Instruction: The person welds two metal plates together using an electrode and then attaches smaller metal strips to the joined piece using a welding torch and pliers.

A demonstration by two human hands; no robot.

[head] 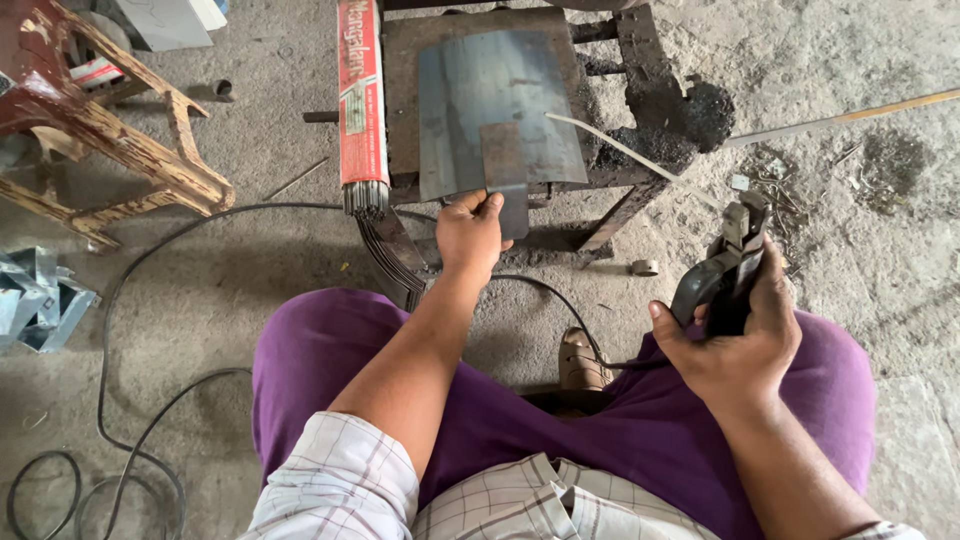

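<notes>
Head view of a seated person at a low welding stand. The left hand (468,232) reaches forward, fingers pinching the lower edge of a small rectangular steel strip (505,172) and holding it flat against a larger curved steel sheet (500,95). The right hand (735,345) is wrapped firmly around the black grip of an electrode holder (725,280), whose clamp carries 1 welding rod (625,150). The rod slants up and to the left, its tip over the sheet, just beside the upper right corner of the strip; whether tip and metal touch cannot be told.

The sheet lies on a rusty metal stand (640,60), where dark slag has gathered at the right side. A red packet of welding rods (362,100) lies along the stand's left edge, bare rod ends showing at its near end. A black cable (150,430) loops over the concrete floor (880,200), and a worn wooden frame (130,140) sits at upper left.

Judged step: positioning, with the strip located by 1 hand and the rod brought near before tacking. The next move would call for a steady strip, fingers kept clear of the joint, and a controlled touch of the rod tip at the strip's edge.
</notes>
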